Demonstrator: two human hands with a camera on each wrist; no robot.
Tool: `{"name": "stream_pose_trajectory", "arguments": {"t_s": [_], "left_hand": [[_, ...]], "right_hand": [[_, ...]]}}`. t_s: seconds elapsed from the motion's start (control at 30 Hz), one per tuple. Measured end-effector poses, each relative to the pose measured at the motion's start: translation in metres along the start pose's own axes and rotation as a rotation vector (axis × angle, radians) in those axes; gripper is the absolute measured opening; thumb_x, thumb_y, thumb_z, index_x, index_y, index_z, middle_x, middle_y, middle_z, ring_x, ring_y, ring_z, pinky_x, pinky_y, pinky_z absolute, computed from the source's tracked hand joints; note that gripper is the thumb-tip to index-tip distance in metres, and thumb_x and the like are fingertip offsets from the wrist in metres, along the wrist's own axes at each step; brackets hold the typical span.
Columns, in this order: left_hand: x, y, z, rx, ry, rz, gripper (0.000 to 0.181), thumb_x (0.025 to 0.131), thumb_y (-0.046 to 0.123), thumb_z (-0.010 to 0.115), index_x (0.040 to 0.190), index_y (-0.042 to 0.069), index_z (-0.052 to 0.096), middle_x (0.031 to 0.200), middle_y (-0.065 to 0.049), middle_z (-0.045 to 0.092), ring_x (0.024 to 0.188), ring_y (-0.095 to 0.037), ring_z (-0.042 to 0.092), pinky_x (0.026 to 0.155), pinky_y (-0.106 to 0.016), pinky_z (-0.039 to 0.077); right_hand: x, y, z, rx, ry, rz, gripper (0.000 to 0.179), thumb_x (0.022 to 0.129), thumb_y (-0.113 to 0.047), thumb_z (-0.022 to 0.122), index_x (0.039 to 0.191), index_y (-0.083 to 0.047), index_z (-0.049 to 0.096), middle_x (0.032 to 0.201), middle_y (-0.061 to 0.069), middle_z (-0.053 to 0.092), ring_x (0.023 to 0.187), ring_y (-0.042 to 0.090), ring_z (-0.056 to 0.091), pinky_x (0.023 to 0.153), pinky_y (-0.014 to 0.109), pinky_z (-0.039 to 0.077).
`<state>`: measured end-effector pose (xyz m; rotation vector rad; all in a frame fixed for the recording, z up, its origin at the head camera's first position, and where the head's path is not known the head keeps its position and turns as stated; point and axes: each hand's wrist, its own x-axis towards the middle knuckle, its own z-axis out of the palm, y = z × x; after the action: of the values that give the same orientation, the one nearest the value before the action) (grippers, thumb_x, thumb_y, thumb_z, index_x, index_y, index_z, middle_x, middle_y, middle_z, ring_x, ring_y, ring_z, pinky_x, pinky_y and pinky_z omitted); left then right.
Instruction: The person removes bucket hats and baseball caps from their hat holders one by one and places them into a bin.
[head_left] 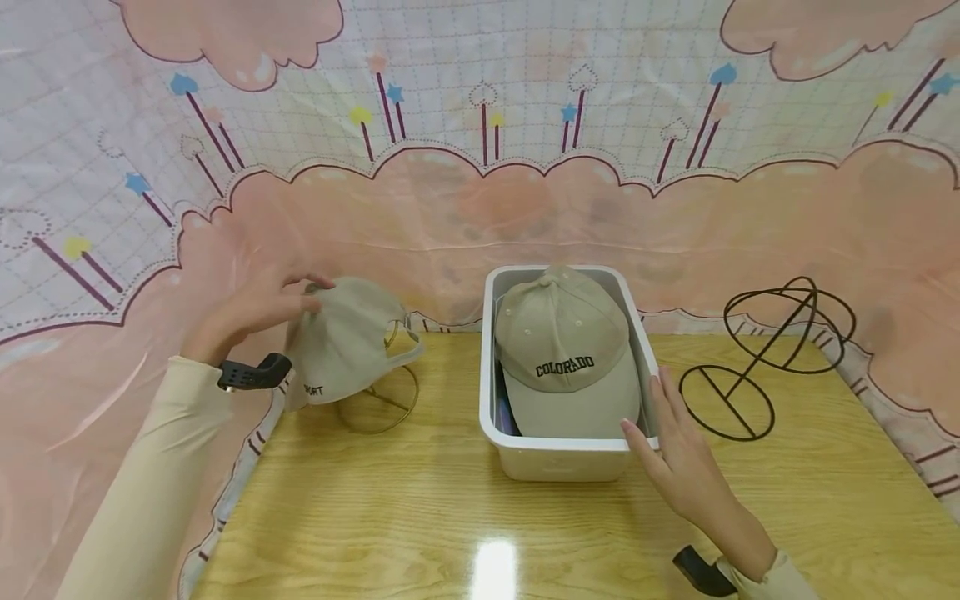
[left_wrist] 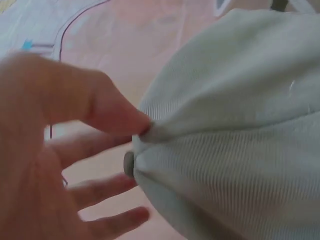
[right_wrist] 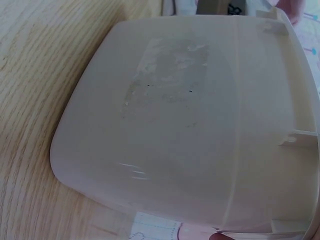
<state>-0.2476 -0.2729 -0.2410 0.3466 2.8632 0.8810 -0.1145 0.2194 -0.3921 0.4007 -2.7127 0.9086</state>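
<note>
At the left, a beige cap (head_left: pixel 345 342) with dark lettering sits tilted over a gold wire stand (head_left: pixel 386 395), its strap opening facing right. My left hand (head_left: pixel 251 312) pinches the top of its crown; in the left wrist view the thumb presses the fabric close to the cap's button (left_wrist: pixel 128 164), with the other fingers spread behind. My right hand (head_left: pixel 686 467) rests its straight fingers along the right side of a white plastic bin (head_left: pixel 555 443), thumb at the front rim. Inside that bin lies another beige cap (head_left: pixel 566 333) marked COLORADO, brim toward me.
A bare black wire stand (head_left: pixel 765 354) stands to the right of the bin. All of this is on a wooden table (head_left: pixel 375 517). Patterned cloth (head_left: pixel 510 217) hangs behind the table and along its sides. The bin's outer wall (right_wrist: pixel 165 115) fills the right wrist view.
</note>
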Motion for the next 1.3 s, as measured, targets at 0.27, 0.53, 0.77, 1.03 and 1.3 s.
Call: {"name": "stream_pose_trajectory", "arguments": {"t_s": [0.27, 0.53, 0.77, 1.03, 1.3], "left_hand": [[0.001, -0.007, 0.002, -0.035, -0.012, 0.015, 0.042, 0.085, 0.011, 0.06, 0.127, 0.007, 0.056, 0.138, -0.016, 0.045, 0.123, -0.038, 0.04, 0.096, -0.054, 0.034], [0.008, 0.005, 0.005, 0.022, 0.047, 0.087, 0.036, 0.079, 0.003, 0.066, 0.115, 0.005, 0.064, 0.122, -0.018, 0.056, 0.108, -0.036, 0.049, 0.087, -0.05, 0.037], [0.009, 0.008, 0.01, 0.206, 0.126, 0.205, 0.022, 0.079, 0.006, 0.071, 0.1, 0.006, 0.069, 0.103, -0.017, 0.065, 0.091, -0.033, 0.055, 0.078, -0.047, 0.04], [0.007, 0.013, 0.016, 0.26, 0.187, 0.205, 0.018, 0.077, 0.004, 0.074, 0.095, 0.007, 0.073, 0.105, -0.017, 0.065, 0.084, -0.029, 0.055, 0.073, -0.044, 0.042], [0.002, 0.011, 0.016, 0.252, 0.287, 0.253, 0.017, 0.073, -0.002, 0.075, 0.088, 0.006, 0.075, 0.102, -0.015, 0.068, 0.083, -0.028, 0.058, 0.073, -0.043, 0.043]], "right_hand": [[0.001, 0.001, 0.002, 0.01, 0.011, -0.009, 0.072, 0.097, -0.028, 0.052, 0.149, 0.004, 0.015, 0.157, 0.016, 0.001, 0.134, 0.049, 0.022, 0.092, 0.067, 0.032], [0.0, 0.002, 0.002, -0.001, 0.023, -0.005, 0.071, 0.097, -0.028, 0.051, 0.149, 0.004, 0.014, 0.157, 0.017, 0.001, 0.128, 0.05, 0.032, 0.086, 0.063, 0.041], [0.0, 0.003, 0.003, 0.004, 0.012, 0.003, 0.072, 0.097, -0.03, 0.051, 0.15, 0.002, 0.014, 0.157, 0.014, 0.001, 0.132, 0.048, 0.026, 0.091, 0.064, 0.037], [0.0, 0.003, 0.003, 0.004, 0.021, -0.004, 0.072, 0.097, -0.03, 0.052, 0.15, 0.002, 0.015, 0.157, 0.014, 0.002, 0.134, 0.047, 0.023, 0.094, 0.067, 0.031], [0.001, 0.003, 0.004, 0.001, 0.02, -0.011, 0.072, 0.097, -0.029, 0.052, 0.149, 0.003, 0.015, 0.157, 0.015, 0.003, 0.134, 0.047, 0.024, 0.093, 0.066, 0.032]]}}
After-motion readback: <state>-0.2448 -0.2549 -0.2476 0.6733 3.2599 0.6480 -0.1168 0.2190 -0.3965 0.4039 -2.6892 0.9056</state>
